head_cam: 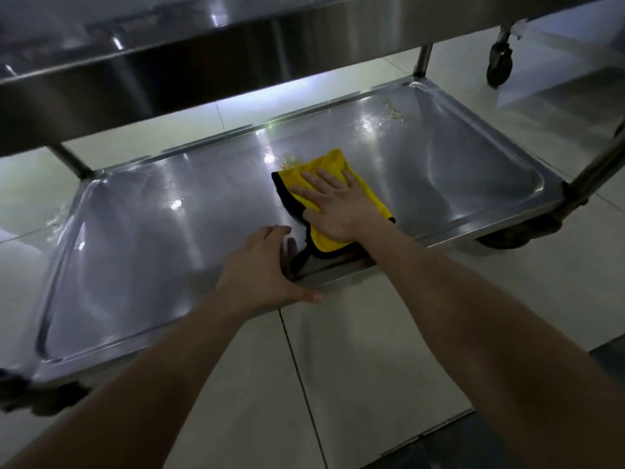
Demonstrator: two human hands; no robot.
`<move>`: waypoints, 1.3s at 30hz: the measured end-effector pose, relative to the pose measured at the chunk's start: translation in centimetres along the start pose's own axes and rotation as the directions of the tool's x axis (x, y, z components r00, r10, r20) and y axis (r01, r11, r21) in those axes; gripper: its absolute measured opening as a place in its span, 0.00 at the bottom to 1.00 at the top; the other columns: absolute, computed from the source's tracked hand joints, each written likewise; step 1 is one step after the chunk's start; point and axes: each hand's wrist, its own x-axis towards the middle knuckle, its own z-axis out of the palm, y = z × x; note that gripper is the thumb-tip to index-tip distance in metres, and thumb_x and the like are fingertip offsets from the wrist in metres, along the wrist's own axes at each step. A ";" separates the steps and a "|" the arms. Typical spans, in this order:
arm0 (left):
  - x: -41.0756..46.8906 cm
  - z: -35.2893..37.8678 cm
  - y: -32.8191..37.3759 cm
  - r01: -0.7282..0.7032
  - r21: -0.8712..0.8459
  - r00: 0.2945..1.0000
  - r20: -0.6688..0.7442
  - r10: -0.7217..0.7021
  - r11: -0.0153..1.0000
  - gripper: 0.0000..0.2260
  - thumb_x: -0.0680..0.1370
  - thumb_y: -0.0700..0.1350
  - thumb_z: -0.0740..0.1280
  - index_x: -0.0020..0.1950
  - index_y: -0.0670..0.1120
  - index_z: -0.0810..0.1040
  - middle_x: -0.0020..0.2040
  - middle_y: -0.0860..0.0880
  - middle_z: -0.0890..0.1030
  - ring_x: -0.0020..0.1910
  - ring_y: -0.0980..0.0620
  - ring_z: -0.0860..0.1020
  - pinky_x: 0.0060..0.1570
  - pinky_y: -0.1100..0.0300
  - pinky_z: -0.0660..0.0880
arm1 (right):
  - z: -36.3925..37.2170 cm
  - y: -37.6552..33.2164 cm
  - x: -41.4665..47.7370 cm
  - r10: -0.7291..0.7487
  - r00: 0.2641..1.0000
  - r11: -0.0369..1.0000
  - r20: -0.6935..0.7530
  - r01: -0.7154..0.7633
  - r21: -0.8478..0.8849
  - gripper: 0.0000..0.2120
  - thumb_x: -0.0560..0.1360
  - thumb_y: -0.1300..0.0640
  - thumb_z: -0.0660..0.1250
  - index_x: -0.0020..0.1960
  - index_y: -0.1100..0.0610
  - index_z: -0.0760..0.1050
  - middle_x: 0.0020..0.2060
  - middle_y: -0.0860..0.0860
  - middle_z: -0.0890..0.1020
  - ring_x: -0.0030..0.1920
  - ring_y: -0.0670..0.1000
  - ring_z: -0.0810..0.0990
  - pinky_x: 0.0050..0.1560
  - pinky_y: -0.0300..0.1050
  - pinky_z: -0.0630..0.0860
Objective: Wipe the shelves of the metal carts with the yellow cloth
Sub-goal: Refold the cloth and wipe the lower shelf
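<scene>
The person is working on the lower shelf [152,231] of a metal cart, and the job looks partway through at best. The right hand [333,208] is lying flat, fingers straight and spread, pressing the yellow cloth [333,160] onto the middle of the lower shelf, toward its near rim. One black-edged corner of the cloth is hanging over that rim. The left hand [260,265] is gripping the near rim of the lower shelf just beside the cloth, fingers curled over the edge and thumb under it, apparently steadying the cart. Yellowish specks [394,111] are showing near the far right corner of the lower shelf, with a few more just beyond the cloth, so that part is probably waiting to be wiped. The left half of the lower shelf is shining with streaky glare; whether it is already wiped I cannot tell. The upper shelf [169,79], hanging over the lower shelf's far side, is giving no sign either way.
</scene>
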 end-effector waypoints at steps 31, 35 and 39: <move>-9.4 -2.5 -11.1 0.258 0.114 0.935 -0.279 -0.218 0.960 0.51 0.56 0.82 0.74 0.68 0.49 0.73 0.62 0.49 0.77 0.63 0.44 0.78 0.59 0.48 0.71 | 2.5 -16.3 -3.2 -0.305 0.952 0.950 0.032 0.306 -0.060 0.30 0.84 0.41 0.50 0.86 0.37 0.51 0.87 0.44 0.49 0.86 0.50 0.47 0.83 0.61 0.43; -13.1 -2.8 -15.1 0.337 0.055 0.925 -0.204 -0.319 0.940 0.56 0.56 0.85 0.71 0.73 0.51 0.75 0.70 0.47 0.74 0.72 0.42 0.73 0.69 0.43 0.72 | 1.9 -16.2 -4.2 -0.286 0.957 0.956 0.053 0.288 -0.049 0.30 0.86 0.42 0.54 0.85 0.35 0.49 0.86 0.42 0.47 0.86 0.48 0.44 0.84 0.59 0.42; -15.0 -5.2 -20.0 0.453 0.145 0.889 -0.148 -0.433 0.880 0.49 0.63 0.79 0.75 0.76 0.51 0.73 0.77 0.45 0.69 0.77 0.39 0.68 0.74 0.39 0.71 | 1.7 -16.4 -4.4 -0.267 0.961 0.962 0.065 0.270 -0.047 0.31 0.85 0.42 0.54 0.85 0.35 0.47 0.86 0.42 0.45 0.86 0.47 0.43 0.84 0.59 0.40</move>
